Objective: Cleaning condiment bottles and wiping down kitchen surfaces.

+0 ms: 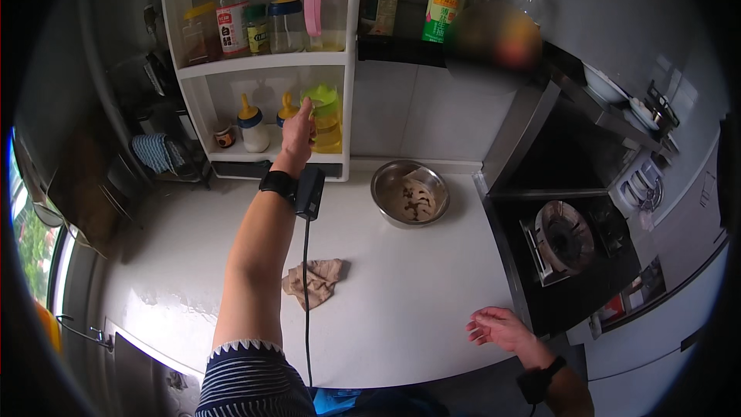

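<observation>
My left hand (299,130) reaches to the lower shelf and grips the handle of an oil jug (328,127) with a green lid and yellow liquid inside. The jug stands at the shelf's right end, beside yellow-topped jars (255,130). My right hand (495,327), fingers apart and holding nothing, is over the counter's front right edge. Near the wall a stainless steel bowl (379,200) holds a pale brown wet mixture with dark patches. A crumpled brown cloth (323,281) lies on the white counter (417,295), right of my left forearm.
Bottles, jars and a pink-lidded pitcher (329,11) fill the upper shelf. A soy sauce bottle (444,3) stands on a black wall shelf (405,49). On the right is a gas stove with a round burner (564,237). A sink (136,370) is at lower left. A cable hangs from my left wrist.
</observation>
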`<act>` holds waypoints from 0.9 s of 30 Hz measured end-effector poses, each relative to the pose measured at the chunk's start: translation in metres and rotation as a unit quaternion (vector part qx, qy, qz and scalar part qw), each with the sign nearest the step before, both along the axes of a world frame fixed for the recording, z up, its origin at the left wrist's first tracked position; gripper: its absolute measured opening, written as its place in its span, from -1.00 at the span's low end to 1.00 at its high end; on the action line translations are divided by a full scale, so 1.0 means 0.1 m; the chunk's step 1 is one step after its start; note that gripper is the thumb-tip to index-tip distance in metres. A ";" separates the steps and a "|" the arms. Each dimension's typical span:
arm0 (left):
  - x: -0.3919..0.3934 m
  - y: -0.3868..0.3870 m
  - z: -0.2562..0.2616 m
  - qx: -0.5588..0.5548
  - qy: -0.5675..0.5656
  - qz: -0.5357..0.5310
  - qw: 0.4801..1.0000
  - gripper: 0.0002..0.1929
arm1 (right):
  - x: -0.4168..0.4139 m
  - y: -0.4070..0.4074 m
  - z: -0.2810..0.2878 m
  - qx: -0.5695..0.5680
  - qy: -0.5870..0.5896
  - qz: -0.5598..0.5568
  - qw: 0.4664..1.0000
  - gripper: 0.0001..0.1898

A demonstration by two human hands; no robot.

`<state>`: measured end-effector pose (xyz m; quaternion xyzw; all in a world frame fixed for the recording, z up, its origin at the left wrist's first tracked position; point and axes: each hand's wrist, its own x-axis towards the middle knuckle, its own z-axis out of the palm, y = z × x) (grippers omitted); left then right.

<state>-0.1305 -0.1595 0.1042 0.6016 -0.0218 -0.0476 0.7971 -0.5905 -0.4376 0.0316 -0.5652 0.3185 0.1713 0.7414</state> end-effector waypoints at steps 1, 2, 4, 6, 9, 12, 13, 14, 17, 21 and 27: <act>-0.03 0.02 0.04 -0.006 0.008 -0.002 1.000 -0.53 | 0.00 0.01 0.00 -0.002 -0.002 0.009 1.000 -0.83; -0.06 0.04 0.07 -0.013 0.010 -0.008 1.000 -0.54 | 0.01 0.02 0.00 -0.002 -0.004 0.009 1.000 -0.83; -0.13 0.14 0.13 -0.005 0.007 -0.005 1.000 -0.56 | 0.09 0.05 -0.02 0.009 -0.019 0.030 0.999 -0.81; -0.24 0.30 0.17 -0.004 0.024 0.003 1.000 -0.61 | 0.27 0.12 -0.01 0.007 -0.025 0.063 0.998 -0.80; -0.51 0.52 0.33 -0.005 0.038 -0.030 0.999 -0.69 | 0.55 0.30 0.05 -0.013 -0.042 0.123 0.991 -0.78; -0.75 0.75 0.38 0.036 0.044 -0.052 0.997 -0.63 | 0.91 0.58 0.06 -0.038 -0.085 0.198 0.976 -0.79; -0.83 0.83 0.38 0.047 0.055 -0.055 0.996 -0.61 | 1.04 0.71 0.04 -0.049 -0.105 0.228 0.967 -0.79; -0.92 0.91 0.36 0.050 0.061 -0.056 0.995 -0.61 | 1.18 0.84 0.01 -0.070 -0.120 0.263 0.955 -0.80; -1.22 1.18 0.25 0.059 0.086 -0.057 0.993 -0.58 | 1.57 1.29 -0.20 -0.145 -0.213 0.337 0.906 -0.78; -1.66 1.54 0.10 0.066 0.083 -0.060 0.993 -0.57 | 1.92 2.01 -0.52 -0.343 -0.459 0.304 0.761 -0.71; -2.23 1.78 -0.18 0.060 0.077 -0.003 0.995 -0.56 | 2.19 2.27 -1.27 -0.573 -0.437 0.386 0.576 -0.72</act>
